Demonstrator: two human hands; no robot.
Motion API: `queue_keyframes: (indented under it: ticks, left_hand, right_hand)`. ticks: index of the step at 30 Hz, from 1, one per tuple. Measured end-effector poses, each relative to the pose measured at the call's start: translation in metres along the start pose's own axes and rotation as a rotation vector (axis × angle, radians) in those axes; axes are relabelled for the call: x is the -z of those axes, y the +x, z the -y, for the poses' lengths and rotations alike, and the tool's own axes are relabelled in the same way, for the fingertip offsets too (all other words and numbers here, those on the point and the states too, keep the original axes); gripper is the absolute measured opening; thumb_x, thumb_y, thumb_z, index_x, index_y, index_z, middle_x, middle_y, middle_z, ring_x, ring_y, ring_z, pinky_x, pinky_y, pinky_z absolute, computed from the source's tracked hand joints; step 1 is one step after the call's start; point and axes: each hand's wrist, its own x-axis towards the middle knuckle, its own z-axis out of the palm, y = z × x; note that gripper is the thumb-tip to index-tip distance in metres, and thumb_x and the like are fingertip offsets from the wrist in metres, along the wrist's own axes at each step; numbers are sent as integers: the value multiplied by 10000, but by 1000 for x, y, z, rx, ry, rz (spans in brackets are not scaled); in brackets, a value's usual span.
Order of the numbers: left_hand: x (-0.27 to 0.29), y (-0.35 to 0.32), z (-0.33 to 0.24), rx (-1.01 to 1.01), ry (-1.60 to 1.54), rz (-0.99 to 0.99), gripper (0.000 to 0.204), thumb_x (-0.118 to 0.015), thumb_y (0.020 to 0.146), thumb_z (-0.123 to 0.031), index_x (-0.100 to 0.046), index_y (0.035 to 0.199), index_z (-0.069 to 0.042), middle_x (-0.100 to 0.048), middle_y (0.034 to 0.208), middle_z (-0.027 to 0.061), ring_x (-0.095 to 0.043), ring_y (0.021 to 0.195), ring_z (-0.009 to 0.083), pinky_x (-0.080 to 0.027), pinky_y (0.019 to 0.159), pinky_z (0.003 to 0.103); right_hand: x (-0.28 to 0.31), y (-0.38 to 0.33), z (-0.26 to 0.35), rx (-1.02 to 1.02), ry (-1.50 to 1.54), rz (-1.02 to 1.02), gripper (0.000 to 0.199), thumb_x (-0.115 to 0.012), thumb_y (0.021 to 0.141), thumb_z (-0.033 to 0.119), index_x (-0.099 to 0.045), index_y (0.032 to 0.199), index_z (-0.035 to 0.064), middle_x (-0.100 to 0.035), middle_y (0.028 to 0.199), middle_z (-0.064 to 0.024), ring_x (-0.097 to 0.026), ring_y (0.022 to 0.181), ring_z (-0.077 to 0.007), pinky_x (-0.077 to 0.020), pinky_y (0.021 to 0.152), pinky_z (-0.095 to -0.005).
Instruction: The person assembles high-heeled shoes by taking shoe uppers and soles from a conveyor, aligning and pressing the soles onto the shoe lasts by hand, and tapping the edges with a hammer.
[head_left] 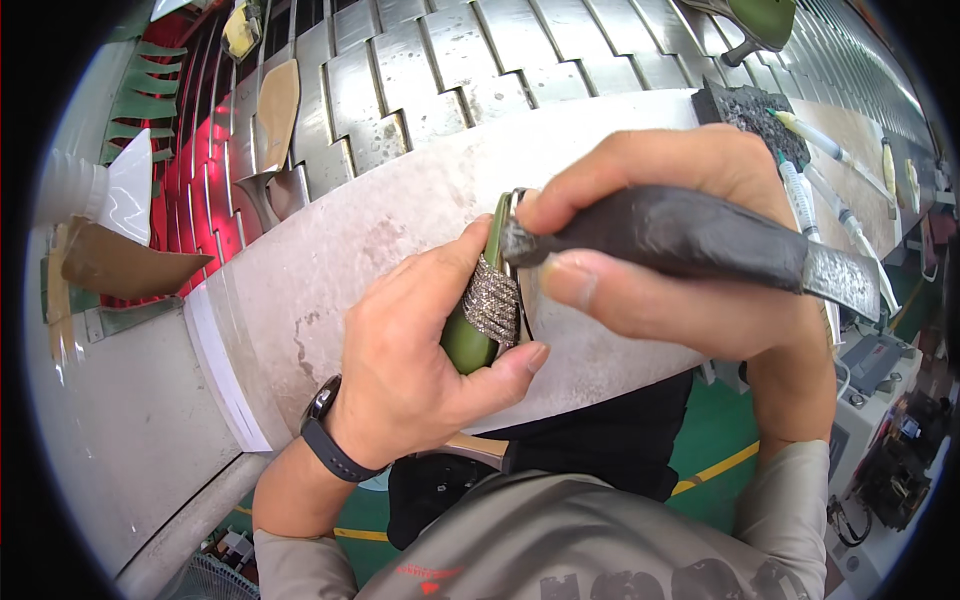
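My left hand [410, 340] is wrapped round a shoe on a glossy green last [468, 342], with a glittery strap [491, 305] across it. The shoe is tilted on its side, its dark sole edge facing right. A dark tool with a wrapped handle [680, 232] is gripped in my right hand [700, 320]. One end of the tool is a flat metal piece [845, 278] pointing right. Its rough grey end [520, 245] is at the sole edge; whether they touch, I cannot tell. My right thumb and index finger are close to that end.
A pale work board [370, 230] lies under my hands. Beyond it runs a slatted metal conveyor [450, 60] carrying a beige sole piece [278, 110] and a green heeled shoe form [762, 22]. At right are a rough black block [740, 110] and several syringes [800, 200]. A brown curved piece [130, 258] stands left.
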Motion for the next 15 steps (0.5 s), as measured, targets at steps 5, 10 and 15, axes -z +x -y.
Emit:
queue_keyframes:
  ticks: [5, 10, 15]
  left_hand:
    - [2, 0, -5, 14, -13, -6, 812, -896, 775, -281, -600, 1430, 96, -733, 1080, 226, -717, 951, 419, -573, 851, 463]
    - [0, -5, 1, -9, -13, -35, 692, -806, 949, -349, -598, 1426, 107, -726, 1082, 255, -714, 962, 436, -562, 859, 473]
    - [-2, -8, 1, 28, -93, -59, 573, -540, 1140, -372, -599, 1413, 129, -721, 1078, 287, -708, 996, 461, -557, 891, 483]
  right_hand:
    - [-5, -8, -10, 207, -101, 13, 310, -840, 817, 135, -793, 1078, -26, -816, 990, -144, -780, 867, -187, -590, 791, -293]
    - [-16, -18, -16, 244, -58, 30, 333, -846, 798, 152, -785, 1075, -24, -821, 1044, -179, -813, 975, -268, -622, 896, -340]
    - [-30, -33, -19, 302, -184, -17, 318, -850, 795, 159, -780, 1046, -21, -816, 1064, -204, -816, 988, -319, -636, 917, -380]
